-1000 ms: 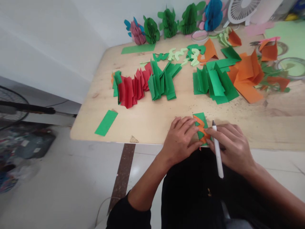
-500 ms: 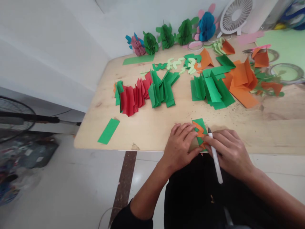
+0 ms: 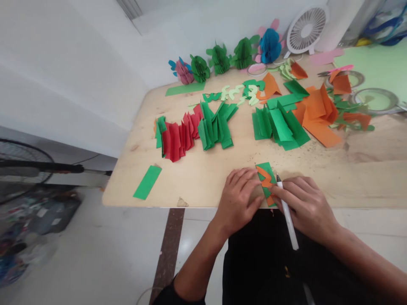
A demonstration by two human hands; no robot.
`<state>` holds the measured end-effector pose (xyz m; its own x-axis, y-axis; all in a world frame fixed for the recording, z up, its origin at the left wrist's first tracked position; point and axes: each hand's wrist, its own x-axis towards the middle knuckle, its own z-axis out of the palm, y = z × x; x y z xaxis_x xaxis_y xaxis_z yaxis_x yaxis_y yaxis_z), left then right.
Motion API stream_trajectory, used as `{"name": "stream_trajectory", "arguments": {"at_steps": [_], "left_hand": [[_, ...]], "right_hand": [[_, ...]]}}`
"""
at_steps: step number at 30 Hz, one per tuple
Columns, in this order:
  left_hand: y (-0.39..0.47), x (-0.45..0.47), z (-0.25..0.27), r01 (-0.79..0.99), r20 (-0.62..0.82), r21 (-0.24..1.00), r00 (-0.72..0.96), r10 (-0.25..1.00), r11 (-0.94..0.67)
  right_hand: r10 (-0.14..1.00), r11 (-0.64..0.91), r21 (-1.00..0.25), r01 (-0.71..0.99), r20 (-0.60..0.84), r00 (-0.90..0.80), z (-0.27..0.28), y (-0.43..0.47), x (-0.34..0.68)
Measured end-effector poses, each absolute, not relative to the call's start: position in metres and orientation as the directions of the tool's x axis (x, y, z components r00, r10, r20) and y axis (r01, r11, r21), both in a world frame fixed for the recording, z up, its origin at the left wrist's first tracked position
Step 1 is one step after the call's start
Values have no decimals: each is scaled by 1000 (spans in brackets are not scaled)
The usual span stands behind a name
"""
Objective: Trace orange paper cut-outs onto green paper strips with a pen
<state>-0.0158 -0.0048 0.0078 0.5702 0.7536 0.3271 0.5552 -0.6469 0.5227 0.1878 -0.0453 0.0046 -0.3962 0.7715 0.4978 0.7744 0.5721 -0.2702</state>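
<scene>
At the table's front edge lies a green paper strip (image 3: 271,170) with an orange zigzag paper cutout (image 3: 266,183) on top of it. My left hand (image 3: 241,192) rests flat beside the strip, its fingers stretched toward the strip's left edge and holding nothing. A white pen (image 3: 289,222) sits between the fingers of my right hand (image 3: 307,205), its dark tip pointing away from me. Fingertips of that hand press on the right side of the cutout and strip.
Folded red paper (image 3: 177,140) and folded green paper (image 3: 218,127) stand mid-table. More green folds (image 3: 281,127) and orange paper (image 3: 321,112) lie right. A loose green strip (image 3: 148,182) is at left. Paper figures (image 3: 219,59) and a white fan (image 3: 307,29) line the back.
My left hand has drawn back slightly to the left, uncovering more of the orange cutout and green strip. The pen stays in my right hand. The whole view has shifted a little.
</scene>
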Motion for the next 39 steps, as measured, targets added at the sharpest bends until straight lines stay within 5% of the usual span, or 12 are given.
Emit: {"name": "stream_trajectory", "arguments": {"at_steps": [12,22,26,33,39], "left_hand": [[-9,-13,12,617,379,367,584,718,-696],[-2,-10,12,606,400,451,519,755,-655],[20,-11,20,593,295,526,545,785,-610],[54,-4,36,657,-22,429,694,720,-620],[59,0,37,668,-63,372,711,701,-644]], "right_hand": [[769,576,-275,770,503,-395,4,-45,188],[770,580,-299,758,504,-391,5,-46,187],[772,573,-288,767,505,-387,2,-46,188],[775,571,-302,763,506,-379,0,-46,188],[770,576,-304,759,514,-378,0,-46,188]]}}
